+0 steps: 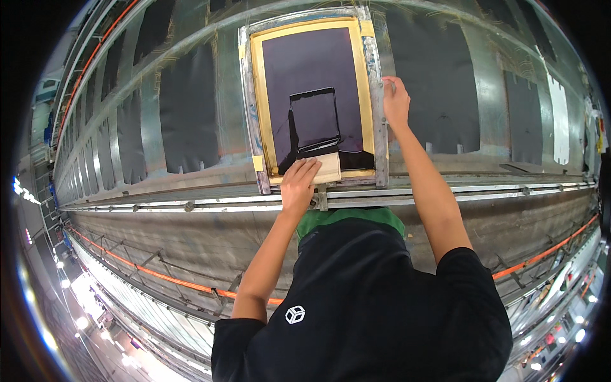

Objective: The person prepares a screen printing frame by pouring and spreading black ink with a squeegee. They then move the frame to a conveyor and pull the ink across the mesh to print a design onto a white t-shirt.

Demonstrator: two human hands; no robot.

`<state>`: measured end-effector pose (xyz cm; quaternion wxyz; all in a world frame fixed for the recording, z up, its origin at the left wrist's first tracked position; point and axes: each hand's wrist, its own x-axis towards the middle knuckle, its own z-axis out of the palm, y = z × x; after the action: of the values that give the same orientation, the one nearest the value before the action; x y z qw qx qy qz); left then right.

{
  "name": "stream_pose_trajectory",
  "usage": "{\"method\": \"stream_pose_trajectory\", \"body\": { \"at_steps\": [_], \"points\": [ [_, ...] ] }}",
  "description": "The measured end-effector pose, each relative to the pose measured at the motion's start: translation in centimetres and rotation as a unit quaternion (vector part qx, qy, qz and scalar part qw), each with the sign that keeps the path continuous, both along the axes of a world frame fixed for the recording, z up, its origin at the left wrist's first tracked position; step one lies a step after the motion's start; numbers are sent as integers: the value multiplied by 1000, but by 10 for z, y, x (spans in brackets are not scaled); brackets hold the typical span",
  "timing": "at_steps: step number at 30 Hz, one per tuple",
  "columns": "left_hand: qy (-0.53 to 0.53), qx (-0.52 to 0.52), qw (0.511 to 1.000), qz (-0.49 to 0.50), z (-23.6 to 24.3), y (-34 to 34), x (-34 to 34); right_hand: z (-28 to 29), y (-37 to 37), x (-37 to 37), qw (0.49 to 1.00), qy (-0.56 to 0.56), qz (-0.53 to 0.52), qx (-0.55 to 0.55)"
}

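Left hand grips wooden squeegee on yellow-taped metal screen frame; my right hand clasps frame edge; dark fabric panels line long metal tabletop.

The screen frame walls in the mesh on all four sides. Inside it, the squeegee blocks the near edge; the far part of the mesh is open. The rail bars the near approach. Table surface left and right of the frame lies open.

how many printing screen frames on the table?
1. The screen frame lies top centre; the right hand grips its right edge, the left hand holds the squeegee at its near edge. More may lie out of view.
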<state>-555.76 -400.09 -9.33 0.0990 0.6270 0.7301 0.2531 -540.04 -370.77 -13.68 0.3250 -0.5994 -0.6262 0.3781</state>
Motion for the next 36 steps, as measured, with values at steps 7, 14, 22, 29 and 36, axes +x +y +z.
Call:
{"method": "stream_pose_trajectory", "body": {
  "at_steps": [7, 14, 22, 29, 36],
  "points": [
    [41, 5, 999, -15, -10, 13, -7, -18, 7, 3, 999, -40, 19, 23],
    [-21, 42, 999, 14, 6, 140, -73, -14, 8, 3, 998, -42, 24, -31],
    [34, 33, 999, 7, -20, 107, -49, 1, -1, -2, 998, -38, 9, -55],
    [21, 38, 999, -5, -10, 75, -34, -17, 5, 2, 999, -32, 3, 27],
    [17, -15, 999, 26, -2, 167, -84, -8, 5, -1, 999, -32, 19, -8]
  ]
}}
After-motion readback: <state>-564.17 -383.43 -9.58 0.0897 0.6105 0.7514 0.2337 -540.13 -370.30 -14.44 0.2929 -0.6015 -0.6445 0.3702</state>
